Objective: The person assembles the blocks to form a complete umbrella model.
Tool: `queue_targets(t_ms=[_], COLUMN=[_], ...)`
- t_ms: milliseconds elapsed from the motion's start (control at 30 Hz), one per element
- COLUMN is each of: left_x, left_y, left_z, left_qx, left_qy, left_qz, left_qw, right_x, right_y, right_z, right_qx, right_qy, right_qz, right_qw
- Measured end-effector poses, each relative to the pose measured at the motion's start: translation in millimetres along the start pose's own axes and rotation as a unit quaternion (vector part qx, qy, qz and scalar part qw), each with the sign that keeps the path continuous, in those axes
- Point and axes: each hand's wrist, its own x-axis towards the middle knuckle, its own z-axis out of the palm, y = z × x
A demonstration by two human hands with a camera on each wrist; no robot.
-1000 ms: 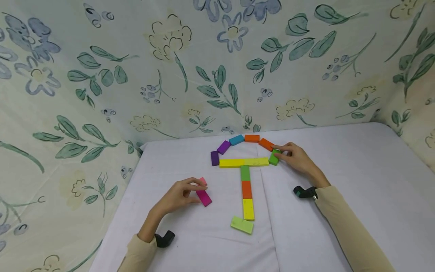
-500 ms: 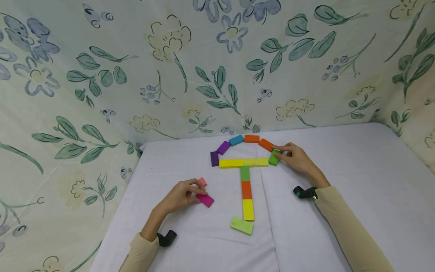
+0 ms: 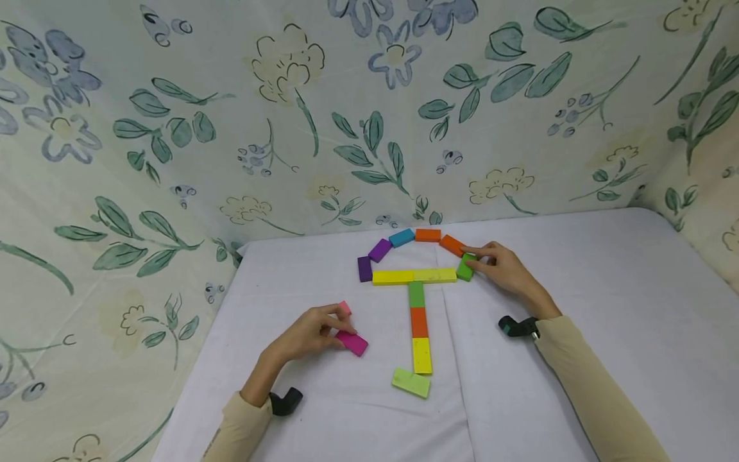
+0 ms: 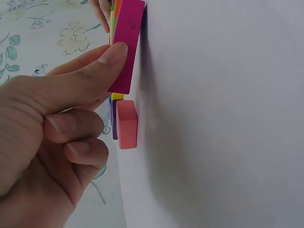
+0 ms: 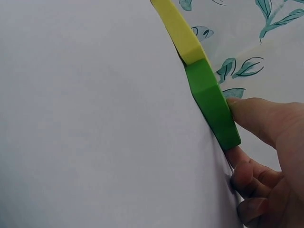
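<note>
My left hand [image 3: 314,330] pinches a magenta block [image 3: 353,344] between thumb and fingers. In the left wrist view the magenta block [image 4: 128,42] is held just off the white cloth. A pink block [image 3: 344,308] lies behind it, partly hidden by the fingers in the head view. At the right end of the block arch, my right hand [image 3: 501,266] holds a green block [image 3: 465,268]. The right wrist view has the thumb on this green block [image 5: 211,102], with curled fingers at its end; the index fingertip is hidden there.
Purple, blue and orange blocks [image 3: 428,235] form an arch over a yellow bar [image 3: 392,277]. From the bar a green, orange and yellow column [image 3: 419,323] runs down to a tilted light-green block [image 3: 411,383]. Floral cloth [image 3: 369,115] hangs behind the table [image 3: 606,308].
The left hand has shifted slightly right with the magenta block, which has also turned a little. My right hand keeps its place at the green block.
</note>
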Motion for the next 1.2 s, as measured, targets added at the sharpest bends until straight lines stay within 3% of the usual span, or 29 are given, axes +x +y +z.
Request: queue_targets(t_ms=[300, 500, 733, 1200], left_x=[16.6, 25.6, 30.6, 35.6], left_y=[19.5, 27.6, 28.5, 29.7], left_z=[5.1, 9.6, 15.4, 21.1], left_qx=[0.001, 0.0, -0.008, -0.054], left_qy=[-0.081, -0.123, -0.138, -0.162], left_qz=[0.049, 0.043, 0.046, 0.03], left_qw=[0.9955, 0.9915, 0.9893, 0.9848], right_x=[-0.5, -0.5, -1.3, 0.7], right_y=[-1, -1, -2, -1], right_z=[-1, 0, 0, -1], right_qx=[0.001, -0.003, 0.001, -0.009], right_qy=[-0.003, -0.002, -0.004, 0.0], right_qz=[0.001, 0.004, 0.013, -0.011], right_qw=[1.0, 1.0, 0.9999, 0.9999])
